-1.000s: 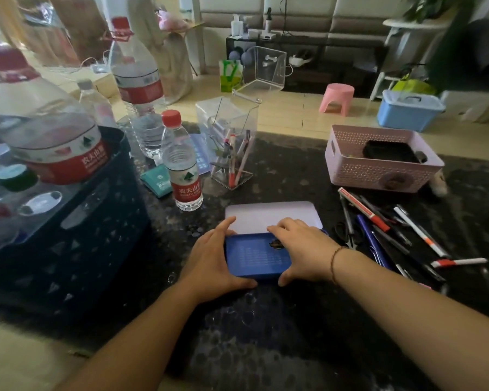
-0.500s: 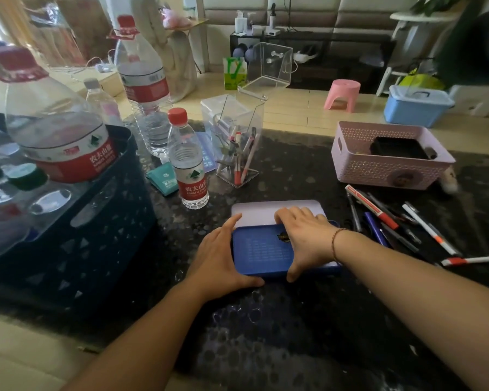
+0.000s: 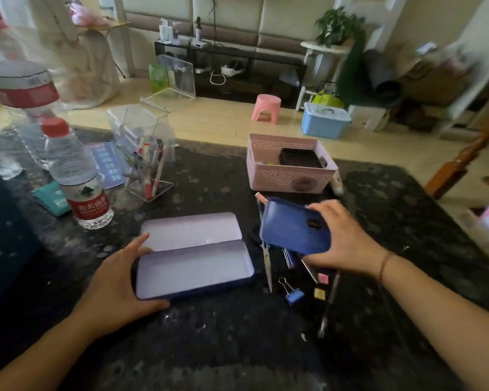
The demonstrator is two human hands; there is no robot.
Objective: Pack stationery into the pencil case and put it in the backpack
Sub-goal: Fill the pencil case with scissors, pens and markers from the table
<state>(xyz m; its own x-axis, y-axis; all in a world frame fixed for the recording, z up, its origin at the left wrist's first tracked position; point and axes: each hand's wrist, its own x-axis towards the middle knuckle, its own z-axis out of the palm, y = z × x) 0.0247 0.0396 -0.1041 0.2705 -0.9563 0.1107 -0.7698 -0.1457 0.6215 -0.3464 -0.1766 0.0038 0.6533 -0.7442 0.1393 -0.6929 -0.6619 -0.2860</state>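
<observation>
The pencil case [image 3: 192, 263] lies open on the dark table, both pale lilac halves facing up and holding nothing. My left hand [image 3: 116, 286] grips its left end, thumb at the hinge. My right hand [image 3: 347, 244] holds a blue inner tray [image 3: 291, 230], tilted in the air to the right of the case. Under that tray lie loose stationery: scissors [image 3: 266, 261], a blue binder clip [image 3: 292, 294], small erasers and pens, partly hidden. No backpack is in view.
A pink basket [image 3: 288, 176] with a black item stands behind the tray. A clear acrylic holder [image 3: 147, 165] with pens and a water bottle [image 3: 76, 176] stand at the back left. A large bottle and a dark crate fill the left edge.
The blue tray that sat in the case under both hands has been lifted out and carried right by my right hand. The case's bare lower half now shows. The view has shifted right.
</observation>
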